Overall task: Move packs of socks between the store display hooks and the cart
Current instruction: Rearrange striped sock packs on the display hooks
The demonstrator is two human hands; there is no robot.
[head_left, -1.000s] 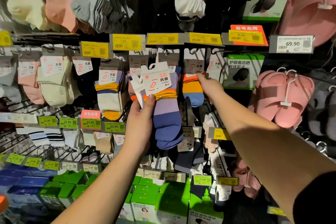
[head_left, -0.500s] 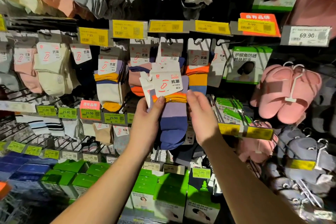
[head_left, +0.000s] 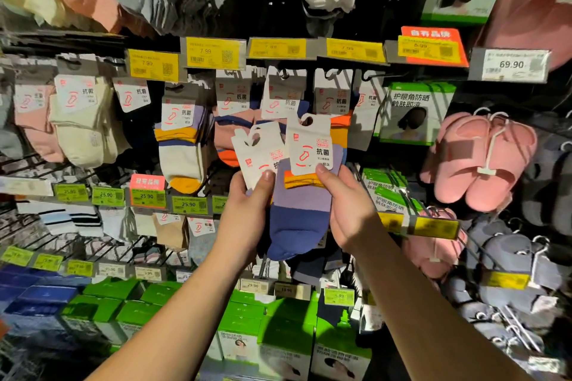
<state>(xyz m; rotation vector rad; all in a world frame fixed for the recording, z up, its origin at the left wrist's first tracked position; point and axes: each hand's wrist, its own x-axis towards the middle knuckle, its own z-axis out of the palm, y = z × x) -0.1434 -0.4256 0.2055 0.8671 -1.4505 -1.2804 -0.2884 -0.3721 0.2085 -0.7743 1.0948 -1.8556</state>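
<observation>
I hold packs of striped socks in front of the display. My left hand [head_left: 247, 210] pinches a pack by its white card [head_left: 258, 155], thumb on the card's lower edge. My right hand [head_left: 346, 204] grips the front pack [head_left: 298, 210], purple and blue with an orange cuff, thumb on its white card [head_left: 311, 145]. The two cards are fanned apart below the hooks. More packs of the same kind [head_left: 332, 99] hang on the hooks [head_left: 284, 74] just above. The cart is out of view.
Yellow price tags [head_left: 213, 52] line the rail above. Cream and striped socks [head_left: 182, 148] hang at left. Pink slippers [head_left: 476, 161] and green eye-mask packs [head_left: 414, 114] hang at right. Green boxes [head_left: 278, 328] fill the shelf below.
My right hand came back from the hanging packs at the right and took hold of the front pack. The two cards have spread apart; the view shifted slightly up.
</observation>
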